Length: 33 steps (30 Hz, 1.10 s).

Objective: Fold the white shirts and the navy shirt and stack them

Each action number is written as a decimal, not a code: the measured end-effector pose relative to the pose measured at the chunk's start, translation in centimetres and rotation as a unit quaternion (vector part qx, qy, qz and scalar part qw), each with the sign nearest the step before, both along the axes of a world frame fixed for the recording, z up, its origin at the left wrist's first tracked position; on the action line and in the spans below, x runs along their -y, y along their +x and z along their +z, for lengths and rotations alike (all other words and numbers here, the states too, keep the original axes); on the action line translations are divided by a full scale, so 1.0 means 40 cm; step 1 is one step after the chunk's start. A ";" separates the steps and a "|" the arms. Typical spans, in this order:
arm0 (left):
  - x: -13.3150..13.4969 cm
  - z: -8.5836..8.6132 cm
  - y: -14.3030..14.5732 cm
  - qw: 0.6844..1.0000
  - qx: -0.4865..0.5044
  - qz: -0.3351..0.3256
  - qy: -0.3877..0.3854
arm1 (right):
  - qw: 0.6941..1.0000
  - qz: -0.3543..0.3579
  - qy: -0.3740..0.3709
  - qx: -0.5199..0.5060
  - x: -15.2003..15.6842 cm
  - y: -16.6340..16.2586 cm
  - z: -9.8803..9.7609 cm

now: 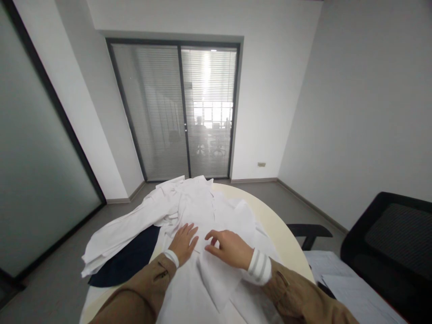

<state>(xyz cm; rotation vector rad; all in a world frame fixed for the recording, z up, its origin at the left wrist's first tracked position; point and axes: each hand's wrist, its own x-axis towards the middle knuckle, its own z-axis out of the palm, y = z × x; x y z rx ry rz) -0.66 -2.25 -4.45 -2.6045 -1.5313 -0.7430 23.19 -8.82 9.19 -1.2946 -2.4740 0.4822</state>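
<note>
Head view: left hand (184, 243) lies flat, grip released, on a white shirt (209, 207) spread over the desk (286, 238). Right hand (232, 248), just beside it, curls fingers (212, 234) onto the cloth; whether it pinches is unclear. Sleeves (118, 238) sprawl leftward, rumpled; nothing folded yet.

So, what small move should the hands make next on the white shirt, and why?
Probably the right hand should sweep outward over the white shirt while the left hand pins it. The left hand lies flat on the cloth, the right hand's fingers curl at a crease beside it, and the fabric there looks rumpled.
</note>
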 end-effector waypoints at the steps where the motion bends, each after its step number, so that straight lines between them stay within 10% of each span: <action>1: 0.005 0.016 0.003 1.000 0.008 -0.006 -0.005 | 1.000 -0.007 -0.002 0.011 -0.007 0.005 -0.012; 12: 0.170 0.188 0.090 0.964 -0.008 0.010 -0.266 | 0.926 -0.374 0.037 0.024 -0.250 0.325 -0.152; 21: 0.167 0.232 0.084 0.897 0.283 -0.085 -0.328 | 0.939 -0.341 -0.008 -0.040 -0.291 0.413 -0.242; 33: 0.130 0.211 -0.022 0.898 0.026 0.004 -0.439 | 0.957 -0.267 0.000 -0.117 -0.277 0.477 -0.279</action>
